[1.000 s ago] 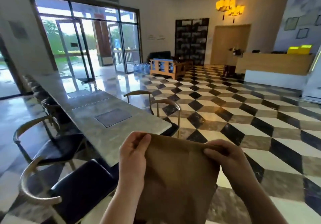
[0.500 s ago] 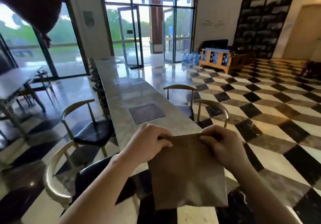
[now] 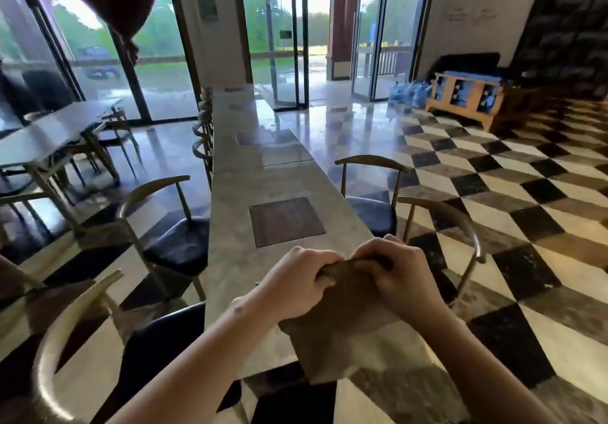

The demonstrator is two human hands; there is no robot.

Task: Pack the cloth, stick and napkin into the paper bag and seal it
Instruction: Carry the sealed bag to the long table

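Note:
A brown paper bag (image 3: 342,328) hangs in front of me over the near end of a long stone table (image 3: 263,173). My left hand (image 3: 301,280) grips the bag's top edge on the left. My right hand (image 3: 393,274) grips the same edge on the right, close beside the left. The top edge is bunched or folded between my fingers. No cloth, stick or napkin shows outside the bag, and what the bag holds is hidden.
Wooden-backed chairs with dark seats stand on both sides of the table: the left chair (image 3: 171,236), the right chair (image 3: 375,206), and a near chair (image 3: 75,351). A second table (image 3: 59,127) is far left. A checkered floor spreads right; glass doors (image 3: 286,42) stand ahead.
My view has swung left, bringing the long table straight ahead. Both hands have drawn closer together on the bag's top edge, and the bag has come over the table's near end.

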